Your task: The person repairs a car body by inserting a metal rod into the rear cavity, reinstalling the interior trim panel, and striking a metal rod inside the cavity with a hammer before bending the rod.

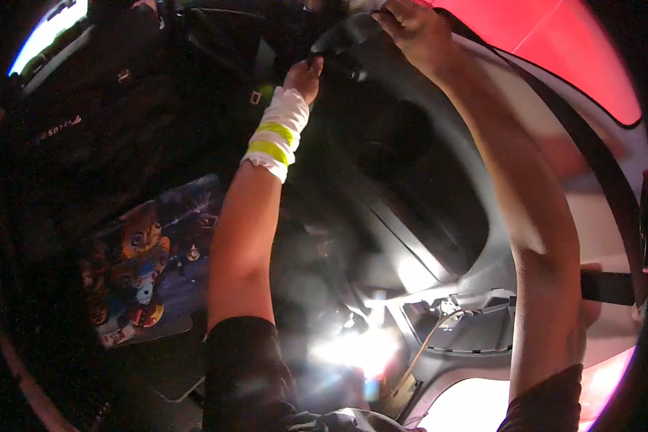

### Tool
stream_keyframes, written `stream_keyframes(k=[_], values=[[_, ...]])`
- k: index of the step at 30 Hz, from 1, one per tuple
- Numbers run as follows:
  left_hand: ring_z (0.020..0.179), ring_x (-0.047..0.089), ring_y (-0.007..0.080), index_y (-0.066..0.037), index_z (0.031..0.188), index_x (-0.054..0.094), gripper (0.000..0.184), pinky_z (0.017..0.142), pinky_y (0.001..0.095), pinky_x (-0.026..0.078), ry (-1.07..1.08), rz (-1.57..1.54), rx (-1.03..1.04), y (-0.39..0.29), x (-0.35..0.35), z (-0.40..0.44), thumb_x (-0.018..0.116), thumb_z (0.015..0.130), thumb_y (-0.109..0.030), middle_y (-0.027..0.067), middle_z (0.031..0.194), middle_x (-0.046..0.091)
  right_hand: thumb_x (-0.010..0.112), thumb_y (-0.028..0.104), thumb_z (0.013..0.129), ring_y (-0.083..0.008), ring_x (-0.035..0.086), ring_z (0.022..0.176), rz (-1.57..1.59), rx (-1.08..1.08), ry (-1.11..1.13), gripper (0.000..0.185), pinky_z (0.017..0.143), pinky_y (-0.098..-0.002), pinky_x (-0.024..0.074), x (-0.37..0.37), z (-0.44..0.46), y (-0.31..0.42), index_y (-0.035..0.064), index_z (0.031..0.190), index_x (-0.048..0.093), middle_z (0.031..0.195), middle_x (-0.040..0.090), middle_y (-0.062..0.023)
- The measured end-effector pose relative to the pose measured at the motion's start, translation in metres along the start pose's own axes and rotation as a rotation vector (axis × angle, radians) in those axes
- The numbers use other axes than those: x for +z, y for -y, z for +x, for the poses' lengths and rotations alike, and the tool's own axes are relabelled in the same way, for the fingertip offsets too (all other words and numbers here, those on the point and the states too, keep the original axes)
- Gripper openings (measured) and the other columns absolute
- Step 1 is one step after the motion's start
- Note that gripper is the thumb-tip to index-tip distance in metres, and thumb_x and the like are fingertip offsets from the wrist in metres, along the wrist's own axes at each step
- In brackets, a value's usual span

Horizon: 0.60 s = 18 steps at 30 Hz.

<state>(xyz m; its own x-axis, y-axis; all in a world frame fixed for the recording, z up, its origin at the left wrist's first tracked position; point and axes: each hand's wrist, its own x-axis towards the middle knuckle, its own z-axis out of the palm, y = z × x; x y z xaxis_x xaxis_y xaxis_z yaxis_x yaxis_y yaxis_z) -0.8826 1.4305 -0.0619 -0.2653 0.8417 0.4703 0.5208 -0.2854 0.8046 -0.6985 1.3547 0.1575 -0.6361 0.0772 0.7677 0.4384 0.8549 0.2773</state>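
Both arms reach up and forward inside a dim vehicle interior. My left hand [304,79], with a white and yellow band [275,137] round its wrist, has its fingers curled in at the dark trim near the top middle; what they hold, if anything, is too dark to make out. Higher and to the right, my right hand [415,29] has bent, closed fingers at the upper edge of a dark panel [439,137]. Whatever lies between those fingers is not distinguishable.
A bright light [360,349] glows low in the middle. Beside it is an open trim recess [457,327] with a thin cable. A black belt [597,144] runs down the right side. A colourful picture panel [151,263] lies on dark fabric at left.
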Motion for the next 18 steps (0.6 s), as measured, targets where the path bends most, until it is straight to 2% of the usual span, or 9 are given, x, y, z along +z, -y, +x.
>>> stream_keyframes(k=[1,2,5,8,11,13,14,15,18], values=[[0.103,0.065,0.0317,-0.004,0.105,0.069,0.049,0.089,0.0358,0.049,-0.079,-0.198,-0.012,0.010,0.014,0.004,0.048,0.100,-0.047,0.0159,0.105,0.071,0.061,0.028,0.096,-0.0321,0.065,0.069,0.135,0.084,0.036,0.027,0.061,-0.0385,0.0529,0.001,-0.001,0.001,0.0034,0.086,0.064,0.075,0.064,-0.0129],[0.104,0.064,0.0344,-0.004,0.103,0.070,0.053,0.090,0.0385,0.049,-0.054,0.038,0.075,0.022,0.027,0.011,0.046,0.099,-0.051,0.0186,0.104,0.070,0.062,0.027,0.095,-0.0321,0.066,0.071,0.261,0.171,0.075,0.025,0.062,-0.0387,0.0534,0.002,-0.003,0.001,0.0037,0.087,0.065,0.075,0.064,-0.0127],[0.091,0.063,0.0331,-0.004,0.093,0.070,0.058,0.083,0.0402,0.049,0.073,0.286,0.124,0.023,0.019,0.014,0.045,0.098,-0.056,0.0180,0.092,0.068,0.060,0.025,0.093,-0.0305,0.067,0.075,-0.345,-0.130,0.083,0.022,0.064,-0.0394,0.0548,0.002,0.002,-0.009,0.0037,0.089,0.067,0.081,0.066,-0.0135],[0.058,0.058,0.0194,-0.005,0.077,0.066,0.057,0.063,0.0333,0.049,0.338,-0.114,-0.183,0.037,0.002,0.025,0.047,0.099,-0.054,0.0054,0.068,0.064,0.055,0.024,0.094,-0.0301,0.067,0.076,-0.372,-0.338,0.212,0.022,0.065,-0.0423,0.0551,-0.007,0.013,-0.006,0.0056,0.094,0.068,0.085,0.067,-0.0139],[0.064,0.063,0.0231,-0.005,0.084,0.067,0.058,0.065,0.0376,0.050,0.561,0.086,-0.288,-0.007,-0.039,0.011,0.045,0.099,-0.057,0.0071,0.072,0.067,0.054,0.021,0.093,-0.0306,0.068,0.080,-0.750,-0.191,0.792,0.022,0.069,-0.0445,0.0556,-0.033,0.008,0.038,0.0061,0.103,0.066,0.093,0.068,-0.0135],[0.079,0.067,0.0276,-0.007,0.096,0.067,0.052,0.072,0.0406,0.051,0.010,0.503,0.252,0.026,-0.011,0.011,0.047,0.099,-0.054,0.0083,0.086,0.071,0.054,0.021,0.092,-0.0317,0.068,0.082,-0.778,-0.142,0.495,0.025,0.072,-0.0464,0.0555,-0.035,-0.009,0.024,0.0071,0.109,0.064,0.098,0.068,-0.0135],[0.087,0.066,0.0315,-0.008,0.102,0.066,0.046,0.076,0.0421,0.051,-0.028,0.483,0.245,0.017,-0.011,0.005,0.050,0.098,-0.051,0.0101,0.093,0.071,0.054,0.021,0.091,-0.0323,0.068,0.083,-0.778,-0.116,0.353,0.027,0.074,-0.0474,0.0554,-0.032,-0.027,0.009,0.0076,0.112,0.063,0.100,0.067,-0.0135],[0.096,0.065,0.0353,-0.010,0.108,0.065,0.041,0.081,0.0436,0.050,-0.067,0.461,0.239,0.004,-0.015,-0.002,0.053,0.097,-0.048,0.0119,0.101,0.071,0.052,0.021,0.092,-0.0324,0.068,0.082,-0.397,-0.364,0.043,0.031,0.074,-0.0447,0.0565,-0.010,-0.039,-0.028,0.0069,0.119,0.059,0.103,0.066,-0.0141],[0.101,0.063,0.0433,-0.010,0.113,0.064,0.038,0.086,0.0456,0.051,-0.003,0.156,0.161,0.005,-0.016,0.011,0.062,0.092,-0.042,0.0168,0.106,0.070,0.051,0.019,0.094,-0.0335,0.065,0.076,-0.643,-0.456,0.021,0.025,0.069,-0.0428,0.0552,-0.015,-0.063,-0.035,0.0037,0.113,0.057,0.093,0.065,-0.0149]])
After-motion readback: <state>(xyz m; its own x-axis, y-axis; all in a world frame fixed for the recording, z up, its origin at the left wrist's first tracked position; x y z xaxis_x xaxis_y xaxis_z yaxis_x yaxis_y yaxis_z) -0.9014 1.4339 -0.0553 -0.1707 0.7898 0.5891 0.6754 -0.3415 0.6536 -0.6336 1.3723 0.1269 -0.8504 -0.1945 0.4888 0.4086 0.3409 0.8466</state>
